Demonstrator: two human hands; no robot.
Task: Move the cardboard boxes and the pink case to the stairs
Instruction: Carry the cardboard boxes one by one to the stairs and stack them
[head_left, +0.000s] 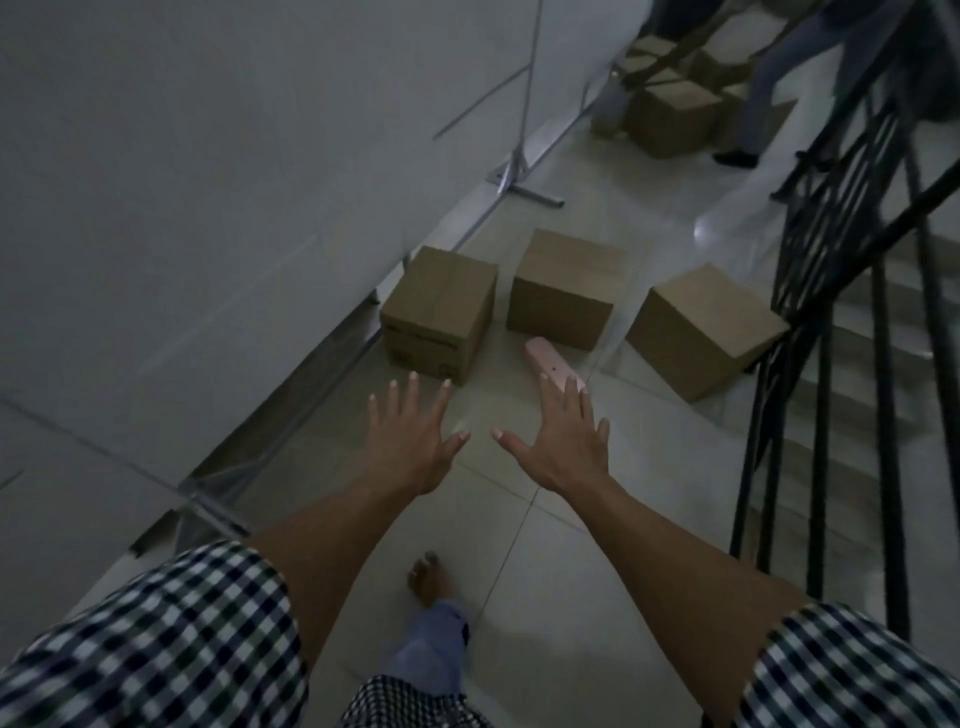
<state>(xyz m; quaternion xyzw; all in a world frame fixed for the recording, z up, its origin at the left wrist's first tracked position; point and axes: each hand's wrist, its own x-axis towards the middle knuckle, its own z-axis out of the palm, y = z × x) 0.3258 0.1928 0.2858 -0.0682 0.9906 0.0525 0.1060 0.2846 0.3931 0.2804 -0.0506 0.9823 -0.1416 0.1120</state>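
Checked sleeves edge my feed, a bare foot on the tiled floor. I see the left hand and right hand spread flat, holding nothing. Just beyond the right hand lies the pink case, before three cardboard boxes; the rightmost box sits beside the stairs.

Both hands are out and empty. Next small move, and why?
Probably lower the right hand onto the pink case and grip it: the case lies on the floor at that hand's fingertips, and both it and the left hand are open, holding nothing.
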